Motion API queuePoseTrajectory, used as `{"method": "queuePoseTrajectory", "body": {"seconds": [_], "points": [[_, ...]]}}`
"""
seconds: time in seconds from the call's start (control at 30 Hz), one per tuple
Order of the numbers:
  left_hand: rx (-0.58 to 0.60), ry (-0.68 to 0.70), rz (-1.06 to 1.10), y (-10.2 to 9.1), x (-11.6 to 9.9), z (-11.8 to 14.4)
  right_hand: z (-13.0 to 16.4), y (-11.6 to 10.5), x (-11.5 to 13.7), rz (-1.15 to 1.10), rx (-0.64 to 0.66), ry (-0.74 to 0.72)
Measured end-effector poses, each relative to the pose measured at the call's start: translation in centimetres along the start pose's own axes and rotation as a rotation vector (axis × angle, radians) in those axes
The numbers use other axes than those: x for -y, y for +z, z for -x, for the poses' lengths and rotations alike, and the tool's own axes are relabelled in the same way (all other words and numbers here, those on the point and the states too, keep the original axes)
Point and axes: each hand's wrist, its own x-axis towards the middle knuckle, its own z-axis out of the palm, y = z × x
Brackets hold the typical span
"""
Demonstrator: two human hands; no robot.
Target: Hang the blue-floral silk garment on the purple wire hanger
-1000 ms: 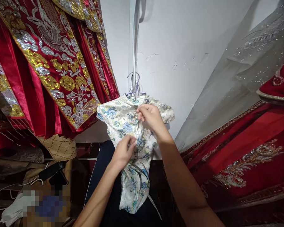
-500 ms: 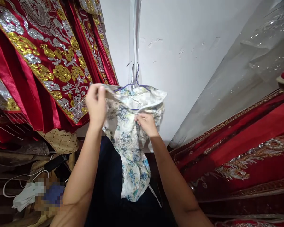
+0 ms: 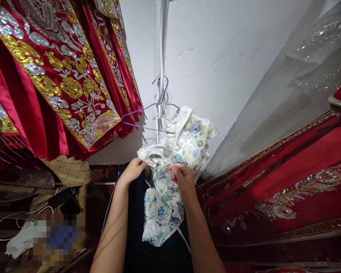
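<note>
A white garment with blue and green flowers (image 3: 163, 212) hangs in front of me by one side from a purple wire hanger (image 3: 147, 109). Its right shoulder still sits over the hanger's right arm, while the hanger's left arm is bare. My left hand (image 3: 134, 170) is closed on the bunched upper left edge of the garment, below the hanger. Near the garment's middle, my right hand (image 3: 183, 178) pinches the fabric between thumb and fingers. A thin white tie dangles at the garment's lower right.
Red embroidered clothing (image 3: 74, 87) hangs at the left, close to the hanger. Another beaded red garment (image 3: 295, 182) and a clear plastic cover (image 3: 272, 94) are at the right. A phone (image 3: 71, 206) and a white cable lie on a seat at lower left.
The garment's left shoulder has come off the hanger and dropped, baring the hanger's left arm. My left hand has moved down and right; my right hand has moved slightly down.
</note>
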Motion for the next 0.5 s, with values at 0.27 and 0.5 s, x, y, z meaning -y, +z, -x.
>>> {"method": "queuePoseTrajectory", "body": {"seconds": [0.27,0.5], "points": [[0.23,0.392,-0.036,4.2,-7.8,1.6,-1.9,-1.8,1.9,0.134,-0.162,-0.204],[0.191,0.511,-0.12,5.7,-8.6,1.3,-2.7,-0.5,4.1,0.146,0.475,-0.054]]}}
